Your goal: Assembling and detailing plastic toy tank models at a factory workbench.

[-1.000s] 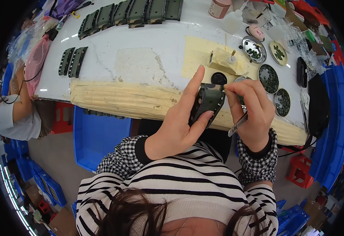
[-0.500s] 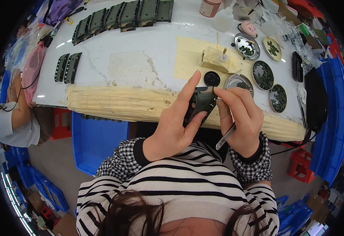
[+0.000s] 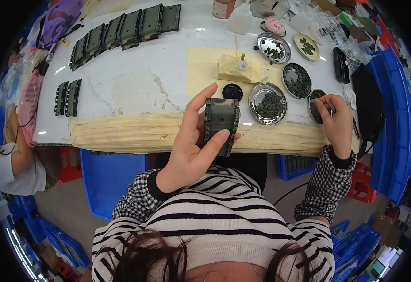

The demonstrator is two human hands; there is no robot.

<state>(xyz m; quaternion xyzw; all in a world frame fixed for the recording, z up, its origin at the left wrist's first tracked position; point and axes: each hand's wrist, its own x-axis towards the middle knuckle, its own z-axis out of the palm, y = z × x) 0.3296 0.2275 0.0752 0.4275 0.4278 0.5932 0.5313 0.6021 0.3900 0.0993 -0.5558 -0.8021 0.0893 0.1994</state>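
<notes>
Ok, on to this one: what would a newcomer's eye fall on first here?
Probably the dark green piece in the left hand, near the middle of the view. Next, the round metal dishes of small green bits to its right, where the right hand is at one dish. Then the row of larger green pieces at the table's upper left.

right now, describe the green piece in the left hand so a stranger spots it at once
Find the white table and the cream strip along its near edge. Over the strip's middle, the left hand holds a dark-green piece with ribbed sides. Unlike the green pieces on the table, it is held.
</notes>
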